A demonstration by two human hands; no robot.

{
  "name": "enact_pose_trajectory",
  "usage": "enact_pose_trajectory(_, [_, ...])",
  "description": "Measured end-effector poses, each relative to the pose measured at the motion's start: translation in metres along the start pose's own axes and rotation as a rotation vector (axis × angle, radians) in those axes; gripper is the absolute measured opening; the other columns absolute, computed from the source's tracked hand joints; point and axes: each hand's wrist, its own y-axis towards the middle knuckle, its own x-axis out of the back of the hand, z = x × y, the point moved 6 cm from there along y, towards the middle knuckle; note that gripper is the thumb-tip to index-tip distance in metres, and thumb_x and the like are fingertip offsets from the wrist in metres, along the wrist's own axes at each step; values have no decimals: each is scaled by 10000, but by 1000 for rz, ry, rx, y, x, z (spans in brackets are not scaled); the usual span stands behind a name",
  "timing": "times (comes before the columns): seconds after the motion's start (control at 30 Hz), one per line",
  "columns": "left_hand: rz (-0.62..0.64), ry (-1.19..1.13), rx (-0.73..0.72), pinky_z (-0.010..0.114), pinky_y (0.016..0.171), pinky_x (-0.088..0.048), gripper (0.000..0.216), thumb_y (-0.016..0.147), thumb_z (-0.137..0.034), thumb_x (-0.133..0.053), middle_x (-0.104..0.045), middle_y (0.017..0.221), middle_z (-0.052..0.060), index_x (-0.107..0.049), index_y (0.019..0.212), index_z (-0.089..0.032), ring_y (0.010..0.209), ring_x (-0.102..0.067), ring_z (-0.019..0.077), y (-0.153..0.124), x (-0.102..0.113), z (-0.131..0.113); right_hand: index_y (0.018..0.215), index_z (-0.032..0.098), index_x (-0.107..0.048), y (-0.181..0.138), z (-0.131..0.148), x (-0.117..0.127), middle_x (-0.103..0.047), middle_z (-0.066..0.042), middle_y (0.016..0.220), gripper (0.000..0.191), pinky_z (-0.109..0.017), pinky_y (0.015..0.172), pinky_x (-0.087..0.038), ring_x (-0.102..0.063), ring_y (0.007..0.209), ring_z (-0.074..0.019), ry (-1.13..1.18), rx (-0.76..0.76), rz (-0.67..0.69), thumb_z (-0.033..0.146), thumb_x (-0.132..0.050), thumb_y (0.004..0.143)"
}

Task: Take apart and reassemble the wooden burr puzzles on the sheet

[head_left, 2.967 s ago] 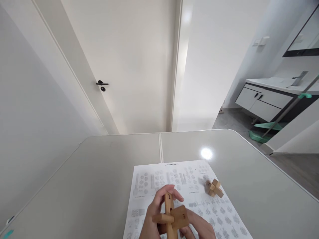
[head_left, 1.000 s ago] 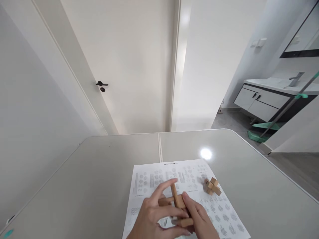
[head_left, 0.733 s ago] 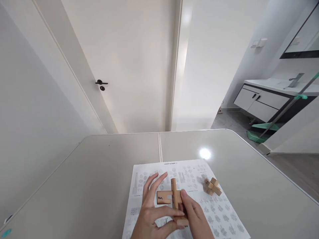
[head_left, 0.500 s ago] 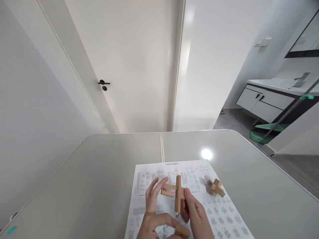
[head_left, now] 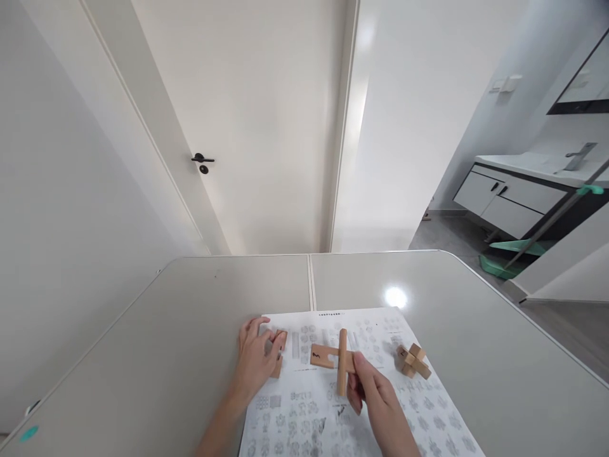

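A: Beginning at the left hand [head_left: 254, 355]: how closed, and on what?
B: Drawn into a pinch, thumb and fingertip on a notched piece [head_left: 276, 367] of wood near the upper left edge of the printed sheet [head_left: 295, 382]. Resting on the paper or just above it: impossible to say.

A: And the right hand [head_left: 380, 400]?
B: Closed too, thumb pressed on the near end of a flat plate [head_left: 324, 355] bearing a handwritten figure [head_left: 316, 355], probably a 3. Set crosswise over the plate, a slim bar [head_left: 342, 362]; locked in or merely lying against it, unclear.

A: Step in hand, at a guess?
B: Sorting of loose wooden pieces, most likely: one handled apart at left, two held together at right.

A: Needed for the next move?
B: Probably a steady right pinch, to stop the bar slipping, and a light touch at left, to avoid knocking the piece askew.

A: Further out?
B: Near the sheet's right edge, a cross-shaped block [head_left: 413, 360] of wood, untouched. Underneath, a grey table [head_left: 214, 330] with a pale seam [head_left: 311, 279] and a patch of glare [head_left: 396, 297]. Beyond, a pale door [head_left: 257, 127] with a black handle [head_left: 203, 159]; far right, a white cabinet [head_left: 509, 203] under a tap [head_left: 578, 157], and a green dustpan [head_left: 497, 266] on the floor.
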Motion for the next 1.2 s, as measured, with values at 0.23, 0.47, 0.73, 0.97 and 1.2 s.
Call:
enact_pose_trajectory(0.23, [-56,60,-83,564,1025,-409,421,988,-482,-482,-627,1086,138,-664,740,-194,1180,-510,352,13,9,-7,578,254,-424,2,-8,-12,-414,38,489,636,-300,616,-373,-406,535,-177,-4,43,103,799,-412,906])
enact_pose_trajectory(0.47, [489,-778,219,263,565,-410,597,1049,-593,-156,-540,623,-31,-610,1010,-209,521,-456,143,-28,21,-74,565,238,-459,-2,4,-13,-460,30,511,639,-283,563,-371,-437,519,-158,-77,143,142,750,-414,945])
enact_pose_trajectory(0.73, [418,-689,168,238,521,-273,371,1049,-510,-372,-442,626,-67,-540,884,-223,538,-335,118,-50,29,-96,1435,253,-463,-9,9,-29,-697,-40,915,687,-315,624,-529,-631,692,-201,-105,221,139,666,-577,898])
enact_pose_trajectory(0.97, [340,-585,123,230,508,-290,356,1044,-478,-380,-507,613,-61,-559,856,-234,508,-384,115,-61,35,-90,1241,221,-625,-4,-1,-41,-693,-38,894,658,-353,691,-585,-640,722,-191,103,47,365,644,-767,759])
enact_pose_trajectory(1.2, [171,-495,158,227,468,-292,341,1030,-491,-389,-583,608,-49,-584,874,-259,474,-447,127,-73,43,-81,1119,218,-623,-5,-8,-52,-545,25,725,555,-372,680,-599,-586,671,-183,187,90,331,705,-641,851])
